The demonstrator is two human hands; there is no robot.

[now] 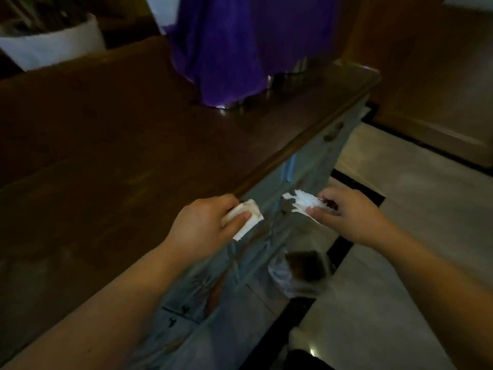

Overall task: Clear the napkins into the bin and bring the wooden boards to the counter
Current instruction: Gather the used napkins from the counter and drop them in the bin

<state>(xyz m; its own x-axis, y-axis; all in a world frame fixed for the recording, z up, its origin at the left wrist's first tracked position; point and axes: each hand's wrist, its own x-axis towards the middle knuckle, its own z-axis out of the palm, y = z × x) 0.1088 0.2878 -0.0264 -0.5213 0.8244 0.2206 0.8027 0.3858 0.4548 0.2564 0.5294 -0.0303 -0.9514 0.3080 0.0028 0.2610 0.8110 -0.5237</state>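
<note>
- A folded white napkin [244,217] sits pinched in the left hand [205,225], thumb on top, just past the edge of the dark wooden counter [106,145].
- A crumpled, shredded napkin [304,202] is gripped by the right hand [349,214] fingertips, out over the tiled floor [400,209].
- Below, blurred, stands a bag-lined bin [301,271] beside the counter's grey-blue front.
- Purple cloth [240,49] drapes at the counter's far end.
</note>
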